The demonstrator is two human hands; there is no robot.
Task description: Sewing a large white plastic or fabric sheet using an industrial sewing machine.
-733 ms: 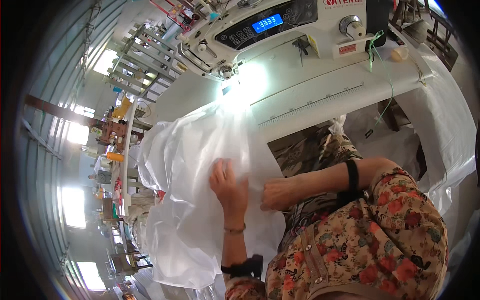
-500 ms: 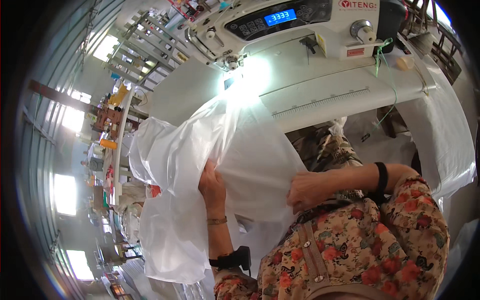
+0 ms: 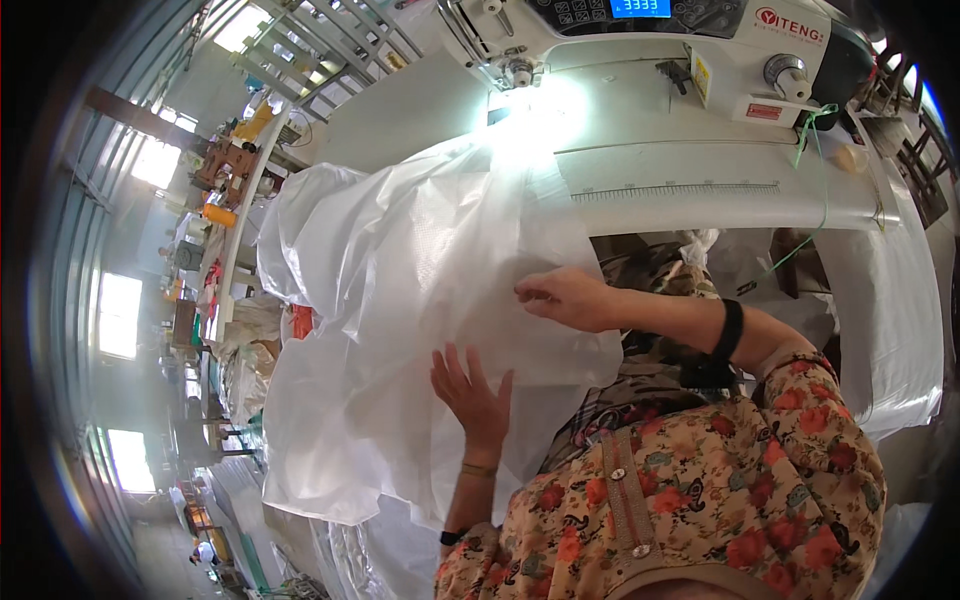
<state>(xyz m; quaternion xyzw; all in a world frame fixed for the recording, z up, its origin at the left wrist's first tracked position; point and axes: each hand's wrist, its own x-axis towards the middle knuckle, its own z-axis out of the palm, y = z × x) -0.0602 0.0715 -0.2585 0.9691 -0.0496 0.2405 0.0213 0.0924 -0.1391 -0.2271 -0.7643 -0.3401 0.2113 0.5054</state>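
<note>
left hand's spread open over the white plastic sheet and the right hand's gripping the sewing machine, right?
The right hand isn't gripping the sewing machine; the head view shows it curled over the white plastic sheet. The left hand is spread open there, as you say.

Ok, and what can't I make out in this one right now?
All in the head view:
- Needle: lost in the lamp glare.
- Top of the sewing machine: cut off by the upper edge.
- Whether the right hand pinches the white sheet: its curled fingers hide the contact.
- Anything under the sheet: covered by it.
</note>
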